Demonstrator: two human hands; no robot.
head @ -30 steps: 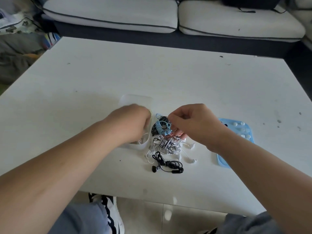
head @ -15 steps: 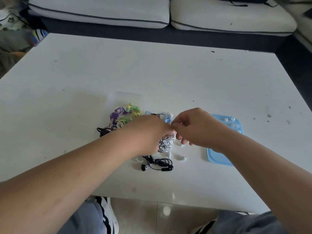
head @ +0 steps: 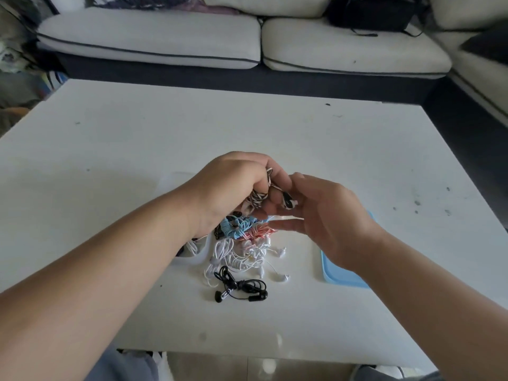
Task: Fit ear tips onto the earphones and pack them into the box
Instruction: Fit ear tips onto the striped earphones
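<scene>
Above pile (head: pixel 242 243), left hand (head: pixel 233 188) curls round striped earphones (head: pixel 258 200). Right hand (head: pixel 330 224) is at the bud; can't tell if pinching. Best: expose bud, cord bunched tight.

A white table (head: pixel 275 133) carried a tangled earphone pile (head: pixel 242 255). Black earphones (head: pixel 242 288) lay at the pile's 6 o'clock. A clear box (head: pixel 189 262) sat just beside at 9 o'clock, and a blue tray (head: pixel 336 279) lay apart at 3 o'clock.

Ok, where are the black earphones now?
Head view: the black earphones lie on the white table, nearest the person, in front of the white earphones and left of the blue tray.
</scene>
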